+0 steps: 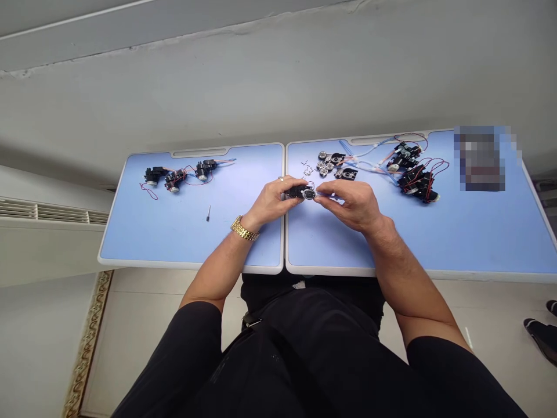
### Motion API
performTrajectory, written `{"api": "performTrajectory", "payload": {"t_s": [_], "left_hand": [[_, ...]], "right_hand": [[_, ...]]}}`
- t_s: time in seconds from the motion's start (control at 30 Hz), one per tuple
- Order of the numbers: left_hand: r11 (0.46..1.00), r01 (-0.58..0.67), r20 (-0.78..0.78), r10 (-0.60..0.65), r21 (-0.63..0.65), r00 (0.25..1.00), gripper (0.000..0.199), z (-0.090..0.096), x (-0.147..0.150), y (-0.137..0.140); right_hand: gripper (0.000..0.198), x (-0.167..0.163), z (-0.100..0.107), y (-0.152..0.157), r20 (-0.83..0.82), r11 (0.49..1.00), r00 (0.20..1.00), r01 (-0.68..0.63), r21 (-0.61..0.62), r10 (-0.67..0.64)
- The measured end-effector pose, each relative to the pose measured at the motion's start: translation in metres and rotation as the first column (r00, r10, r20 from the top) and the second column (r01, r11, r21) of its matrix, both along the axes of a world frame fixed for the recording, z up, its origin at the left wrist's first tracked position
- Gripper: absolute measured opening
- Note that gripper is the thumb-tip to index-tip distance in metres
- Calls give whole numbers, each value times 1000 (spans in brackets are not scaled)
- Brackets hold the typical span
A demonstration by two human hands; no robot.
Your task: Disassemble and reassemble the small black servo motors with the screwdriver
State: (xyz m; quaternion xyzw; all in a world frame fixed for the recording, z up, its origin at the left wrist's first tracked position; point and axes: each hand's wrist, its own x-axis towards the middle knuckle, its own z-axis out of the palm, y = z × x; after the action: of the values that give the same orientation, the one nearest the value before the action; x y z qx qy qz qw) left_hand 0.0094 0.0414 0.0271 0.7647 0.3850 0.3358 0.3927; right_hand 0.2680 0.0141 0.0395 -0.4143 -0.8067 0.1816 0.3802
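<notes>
Along a grey wall (313, 93), two light-blue tables stand side by side, the left table (174, 247) and the right table (461, 244), with a narrow gap between them. Facing them is a person (322, 354) in black, seen from above, forearms bare and both hands over the inner edges of the tables. A blurred patch (478, 162) hides something at the right table's far corner. Near it lies a pile (415, 181) of black motors with red wires and blue tubing (369, 152). On the left table, three similar motors form a row (174, 180).

The right hand (352, 203) pinches the round silver end of a small black unit (296, 191) between thumb and forefinger. The left hand (270, 202) pinches the unit's other end in the same way; how the remaining fingers press is hard to tell. The unit is between the two hands, over the gap. Just beyond the hands on the right table are black housings (347, 173) and silver discs (322, 166). Smaller still are a gold watch (246, 228) on the left wrist, a screwdriver (208, 213) lying on the left table, tiny pale bits (308, 170) beside the discs, and a ring (281, 179) on the left hand.
</notes>
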Motion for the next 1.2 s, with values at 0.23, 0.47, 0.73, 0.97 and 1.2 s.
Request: {"api": "performTrajectory", "payload": {"t_s": [0.23,0.47,0.73,0.97,1.2], "left_hand": [[994,54,-11,-54,93,998,32,-4,3,-3],[993,69,-12,-68,96,998,31,-5,3,-3],[995,88,20,-88,-48,996,39,-1,5,-4],[993,81,49,-77,-86,996,34,3,7,-5],[990,84,92,-74,-110,993,34,0,8,-5]], "right_hand": [[22,-6,-13,1,-3,990,1000,9,137,-9],[12,-7,-10,-1,-24,1000,999,24,18,-24],[11,-5,-3,-2,-43,993,999,25,-115,-30],[9,-4,-1,-3,-24,994,1000,10,-113,-13],[9,-2,-4,-2,-22,994,999,-30,-105,28]]}}
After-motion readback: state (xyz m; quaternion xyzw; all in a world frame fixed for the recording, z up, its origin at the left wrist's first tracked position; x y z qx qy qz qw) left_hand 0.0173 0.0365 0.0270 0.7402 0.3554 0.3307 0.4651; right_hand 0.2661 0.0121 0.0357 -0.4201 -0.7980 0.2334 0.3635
